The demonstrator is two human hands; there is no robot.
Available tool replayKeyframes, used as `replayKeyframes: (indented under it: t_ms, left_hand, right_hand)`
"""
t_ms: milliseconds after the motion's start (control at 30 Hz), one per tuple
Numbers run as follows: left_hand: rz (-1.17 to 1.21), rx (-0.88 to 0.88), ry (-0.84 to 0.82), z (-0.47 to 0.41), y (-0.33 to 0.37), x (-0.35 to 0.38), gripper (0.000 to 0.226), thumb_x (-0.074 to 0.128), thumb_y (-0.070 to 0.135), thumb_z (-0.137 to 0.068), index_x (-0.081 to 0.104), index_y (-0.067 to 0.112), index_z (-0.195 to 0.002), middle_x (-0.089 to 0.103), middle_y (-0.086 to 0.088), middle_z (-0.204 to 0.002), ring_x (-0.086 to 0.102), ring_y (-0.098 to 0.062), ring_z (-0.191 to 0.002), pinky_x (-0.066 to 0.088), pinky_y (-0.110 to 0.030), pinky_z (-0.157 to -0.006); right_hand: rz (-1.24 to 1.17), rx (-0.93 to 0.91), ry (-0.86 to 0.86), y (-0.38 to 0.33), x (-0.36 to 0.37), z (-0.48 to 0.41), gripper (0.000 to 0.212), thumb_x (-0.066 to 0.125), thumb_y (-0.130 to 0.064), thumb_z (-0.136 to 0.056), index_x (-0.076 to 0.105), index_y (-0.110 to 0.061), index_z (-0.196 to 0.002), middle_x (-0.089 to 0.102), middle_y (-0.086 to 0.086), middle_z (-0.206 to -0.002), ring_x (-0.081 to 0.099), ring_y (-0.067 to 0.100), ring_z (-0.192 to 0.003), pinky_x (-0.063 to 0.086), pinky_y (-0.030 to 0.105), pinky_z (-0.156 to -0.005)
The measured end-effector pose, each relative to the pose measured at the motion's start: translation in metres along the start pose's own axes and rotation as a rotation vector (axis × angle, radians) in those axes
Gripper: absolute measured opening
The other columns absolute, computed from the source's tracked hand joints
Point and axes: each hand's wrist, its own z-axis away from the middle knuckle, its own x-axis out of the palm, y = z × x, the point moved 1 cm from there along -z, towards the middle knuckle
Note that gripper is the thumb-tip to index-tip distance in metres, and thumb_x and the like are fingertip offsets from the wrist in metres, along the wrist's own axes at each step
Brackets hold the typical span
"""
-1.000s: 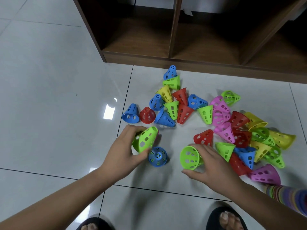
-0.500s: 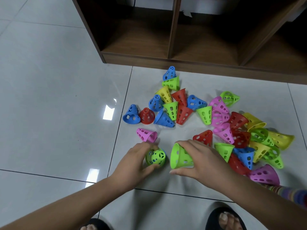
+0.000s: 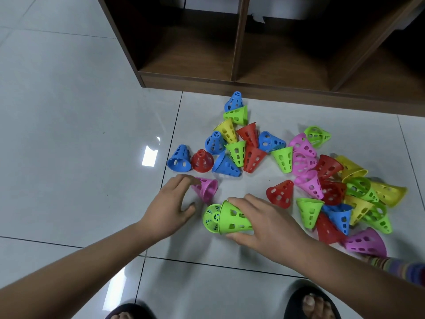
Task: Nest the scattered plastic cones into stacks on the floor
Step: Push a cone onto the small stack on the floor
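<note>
My right hand (image 3: 264,223) grips a green cone (image 3: 232,218) lying on its side on the white tile floor. A second green cone (image 3: 211,218) is nested into its wide end, with something blue showing inside. My left hand (image 3: 170,204) hovers with spread fingers at a pink cone (image 3: 207,188) lying on its side, the fingertips at its narrow end. Several more cones in blue, red, green, yellow and pink lie scattered beyond, among them a blue cone (image 3: 179,158), a small red cone (image 3: 202,161) and a red cone (image 3: 281,193).
A dark wooden shelf unit (image 3: 239,86) with open compartments stands at the back. A dense heap of cones (image 3: 358,199) fills the right side. My sandalled feet (image 3: 310,305) are at the bottom edge. A striped sleeve (image 3: 400,268) shows at the right.
The two green cones have been pushed together and now sit nested in my right hand. My left hand let go of its cone and moved up-left to the pink cone.
</note>
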Motion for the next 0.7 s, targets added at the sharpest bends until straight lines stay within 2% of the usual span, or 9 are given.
replayKeyframes:
  t_ms: [167, 267, 333, 400, 533, 600, 700]
  left_hand:
    - [-0.188, 0.093, -0.114, -0.02, -0.016, 0.006, 0.084, 0.078, 0.02, -0.082, 0.041, 0.03, -0.158, 0.04, 0.009, -0.164, 0.046, -0.02, -0.147, 0.049, -0.044, -0.109]
    - [-0.264, 0.124, -0.144, -0.027, -0.024, 0.008, 0.084, 0.08, 0.025, -0.087, 0.039, 0.031, -0.159, 0.039, 0.009, -0.166, 0.042, -0.02, -0.15, 0.048, -0.042, -0.109]
    - [-0.296, 0.131, -0.149, -0.028, -0.029, 0.009, 0.075, 0.079, 0.032, -0.089, 0.042, 0.032, -0.156, 0.045, 0.009, -0.16, 0.044, -0.019, -0.147, 0.048, -0.043, -0.107]
    - [-0.313, 0.112, -0.149, -0.025, -0.035, 0.011, 0.068, 0.076, 0.04, -0.092, 0.046, 0.032, -0.152, 0.051, 0.009, -0.153, 0.048, -0.019, -0.142, 0.047, -0.04, -0.106]
    - [-0.314, 0.059, -0.136, -0.013, -0.045, 0.016, 0.057, 0.071, 0.053, -0.094, 0.05, 0.033, -0.143, 0.059, 0.01, -0.136, 0.054, -0.02, -0.124, 0.045, -0.036, -0.097]
    - [-0.3, 0.041, -0.126, -0.007, -0.048, 0.018, 0.049, 0.069, 0.058, -0.093, 0.054, 0.032, -0.132, 0.059, 0.011, -0.123, 0.057, -0.021, -0.111, 0.047, -0.036, -0.088]
    - [-0.287, 0.028, -0.12, -0.001, -0.049, 0.022, 0.044, 0.066, 0.063, -0.091, 0.057, 0.03, -0.12, 0.059, 0.009, -0.111, 0.059, -0.022, -0.098, 0.049, -0.037, -0.08]
  right_hand:
    - [-0.062, -0.011, 0.024, -0.004, -0.001, 0.001, 0.064, 0.066, -0.069, -0.089, 0.051, -0.036, -0.142, 0.053, -0.017, -0.115, 0.055, 0.004, -0.103, 0.048, 0.027, -0.078]
    - [-0.123, -0.003, 0.056, -0.004, -0.001, 0.001, 0.057, 0.069, -0.067, -0.089, 0.053, -0.039, -0.137, 0.051, -0.02, -0.11, 0.045, -0.008, -0.092, 0.039, 0.018, -0.073]
    - [-0.13, 0.003, 0.105, 0.001, 0.001, 0.001, 0.055, 0.067, -0.067, -0.09, 0.057, -0.036, -0.134, 0.053, -0.02, -0.11, 0.043, -0.009, -0.092, 0.044, 0.019, -0.078]
    - [-0.11, 0.023, 0.156, 0.012, 0.002, 0.001, 0.05, 0.063, -0.063, -0.094, 0.061, -0.03, -0.131, 0.055, -0.016, -0.111, 0.047, -0.003, -0.1, 0.05, 0.028, -0.086]
    - [0.051, 0.077, 0.293, 0.05, 0.003, 0.004, 0.042, 0.073, -0.041, -0.094, 0.067, -0.019, -0.129, 0.058, -0.005, -0.12, 0.055, 0.023, -0.115, 0.05, 0.044, -0.098]
    - [0.123, 0.147, 0.348, 0.07, 0.002, 0.007, 0.044, 0.077, -0.036, -0.09, 0.068, -0.017, -0.129, 0.058, 0.0, -0.126, 0.055, 0.028, -0.119, 0.048, 0.046, -0.102]
    - [0.18, 0.292, 0.362, 0.096, 0.004, 0.007, 0.047, 0.077, -0.039, -0.09, 0.067, -0.015, -0.129, 0.058, 0.006, -0.13, 0.054, 0.032, -0.119, 0.049, 0.05, -0.103]
